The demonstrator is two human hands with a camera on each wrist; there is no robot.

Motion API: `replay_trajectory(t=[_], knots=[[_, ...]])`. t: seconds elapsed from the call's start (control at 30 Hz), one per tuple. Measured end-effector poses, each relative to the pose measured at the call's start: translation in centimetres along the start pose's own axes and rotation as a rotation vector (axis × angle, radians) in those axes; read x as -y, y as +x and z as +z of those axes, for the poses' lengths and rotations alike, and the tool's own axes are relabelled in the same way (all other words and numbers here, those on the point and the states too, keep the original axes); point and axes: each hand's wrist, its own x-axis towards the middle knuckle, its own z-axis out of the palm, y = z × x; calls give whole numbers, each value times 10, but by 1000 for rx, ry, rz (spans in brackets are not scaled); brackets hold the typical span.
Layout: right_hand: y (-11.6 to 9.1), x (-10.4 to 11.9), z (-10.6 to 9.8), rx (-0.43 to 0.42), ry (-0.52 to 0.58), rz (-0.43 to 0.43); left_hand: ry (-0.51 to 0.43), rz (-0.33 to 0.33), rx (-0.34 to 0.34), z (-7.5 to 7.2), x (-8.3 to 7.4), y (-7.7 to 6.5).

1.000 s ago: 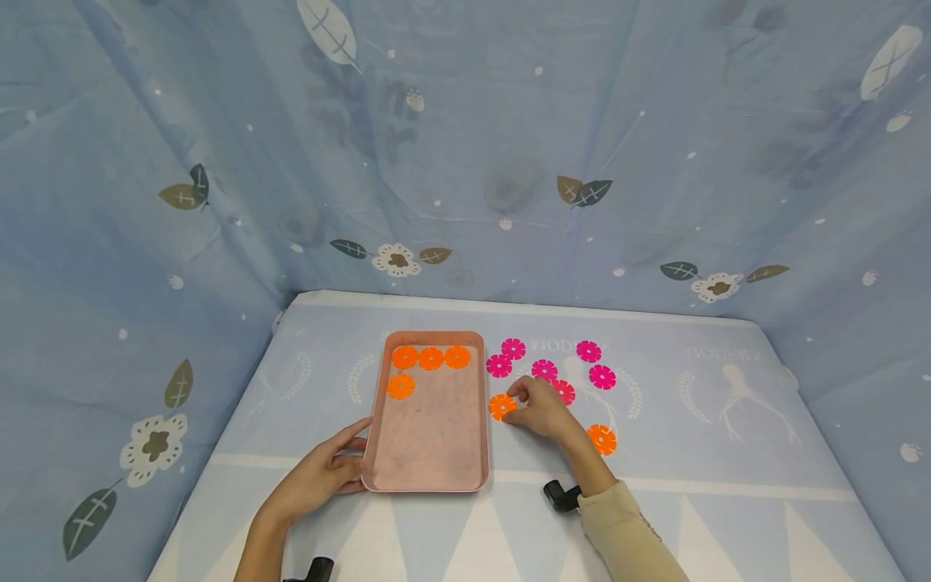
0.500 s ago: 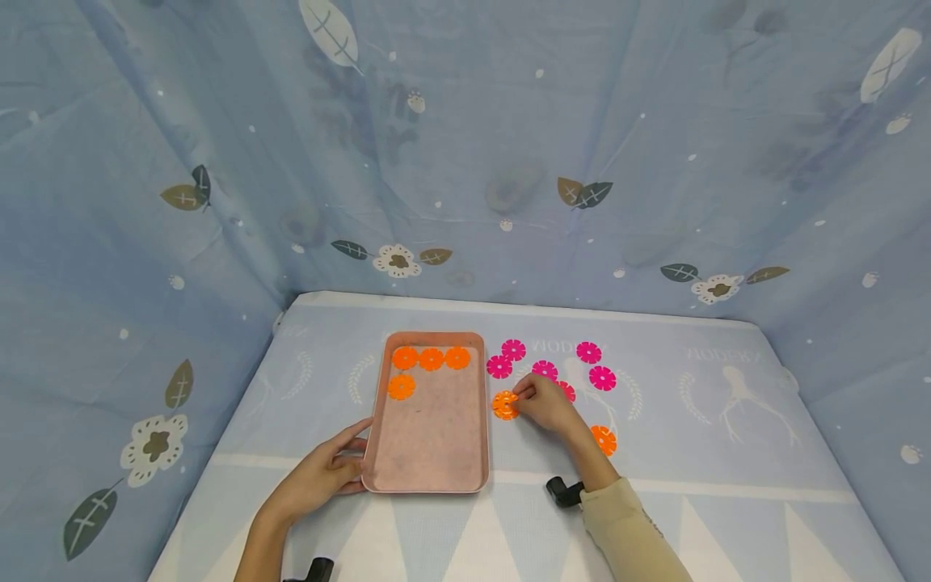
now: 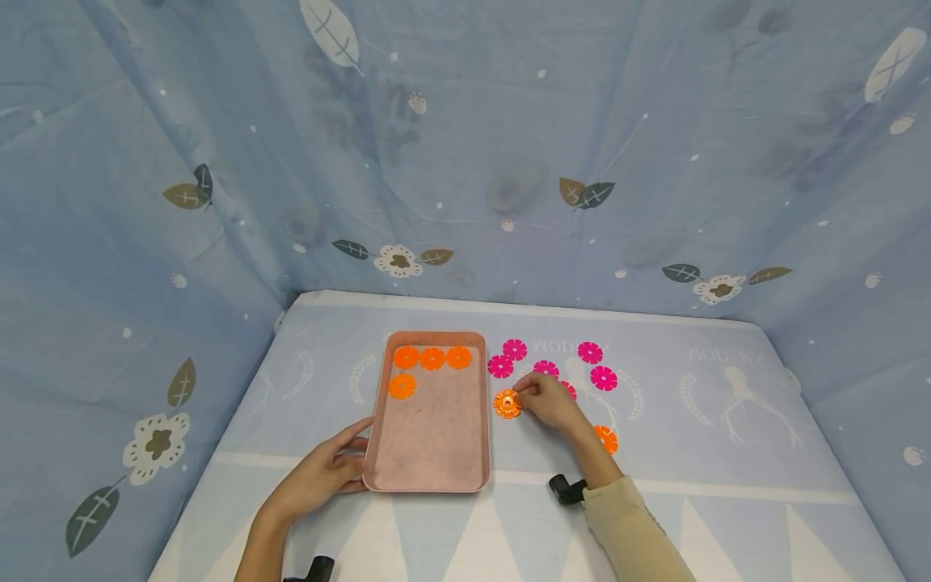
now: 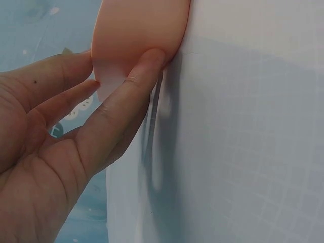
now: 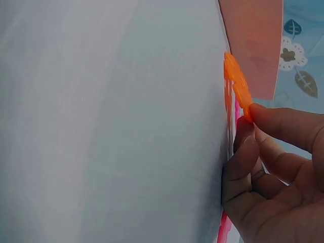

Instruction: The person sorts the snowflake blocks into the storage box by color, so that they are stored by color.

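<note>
Just right of the tray, my right hand (image 3: 551,401) pinches an orange snowflake disc (image 3: 505,404), a flat notched plastic building piece, between thumb and fingertips. In the right wrist view the pinched disc (image 5: 238,83) stands tilted, close over the table. My left hand (image 3: 318,477) is at the left side of the shallow pink tray (image 3: 429,453); its spread, mostly straight fingers touch the outer wall. In the left wrist view the thumb presses near the tray's corner (image 4: 136,30). Several orange discs (image 3: 432,359) lie in the tray's far part, three of them in a row.
Beyond the right hand several pink discs (image 3: 604,378) lie loose on the cloth-covered table (image 3: 698,436). One more orange disc (image 3: 605,439) is partly hidden by the right forearm. Patterned blue curtains (image 3: 465,162) rise behind the table and at both sides.
My right hand has taken the orange disc up in a pinch and tilted it, shifting it slightly right and away from me. The left hand and tray have stayed put.
</note>
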Motion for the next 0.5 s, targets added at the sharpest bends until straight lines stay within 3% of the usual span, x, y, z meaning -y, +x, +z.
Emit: replay_trajectory(t=[0.3,0.5], knots=[[-3,4,-4,11,170,34,-2,0,2,-1,1,0],[-7,16,-10,0,174,16,-15,-3,6,-2,4,1]])
